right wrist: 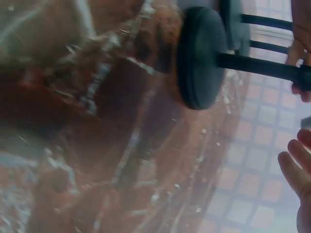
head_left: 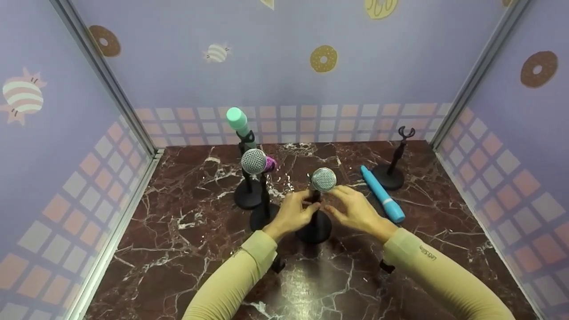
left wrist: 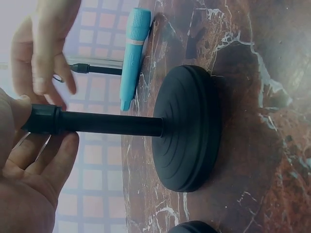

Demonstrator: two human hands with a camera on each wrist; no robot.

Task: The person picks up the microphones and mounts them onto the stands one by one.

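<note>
In the head view a silver-mesh microphone sits on top of a black stand at the middle of the table. My left hand grips that stand's pole; the left wrist view shows thumb and fingers round the collar at the pole's upper end, above the round ribbed base. Just to the right of the pole is my right hand, fingers extended and holding nothing. In the right wrist view its fingers are apart from the pole.
At left stand a mint-green microphone and a silver-headed one with purple glitter, each on a black stand. A blue marker-shaped microphone lies right of my hands, beside a bare stand. Patterned walls enclose the marbled table.
</note>
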